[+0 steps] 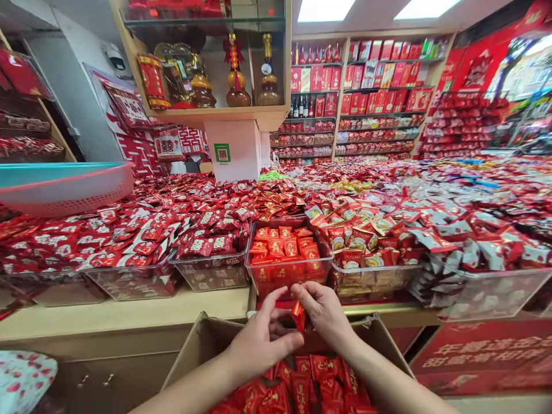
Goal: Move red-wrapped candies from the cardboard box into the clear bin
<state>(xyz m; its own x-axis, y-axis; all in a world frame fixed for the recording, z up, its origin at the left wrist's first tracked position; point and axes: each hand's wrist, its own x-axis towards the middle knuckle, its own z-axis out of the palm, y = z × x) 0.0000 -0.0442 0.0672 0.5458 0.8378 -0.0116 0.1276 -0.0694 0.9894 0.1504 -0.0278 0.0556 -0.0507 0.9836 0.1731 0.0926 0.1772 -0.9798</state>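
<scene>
Between my hands, above an open cardboard box point(185, 351), is a small red wrapped candy point(297, 315) with gold marks, standing nearly upright. The thumb and fingers of my right hand point(323, 313) pinch it near its top. My left hand point(263, 339) curves around the candy's left side, thumb and fingers apart. Its thumb is by the candy's lower end; whether it presses there is hard to see. Below, the box holds many red wrapped candies point(302, 379). Just beyond my hands stands a clear plastic bin point(288, 270) with similar red candies in upright rows.
More clear bins line the counter point(129, 316), including a bin of dark red packets point(211, 273) and a bin of gold-and-red packets point(375, 279). A pink basket point(69, 187) is at left. A shelf with bottles point(237, 109) overhangs the display. Drawer fronts are at lower left.
</scene>
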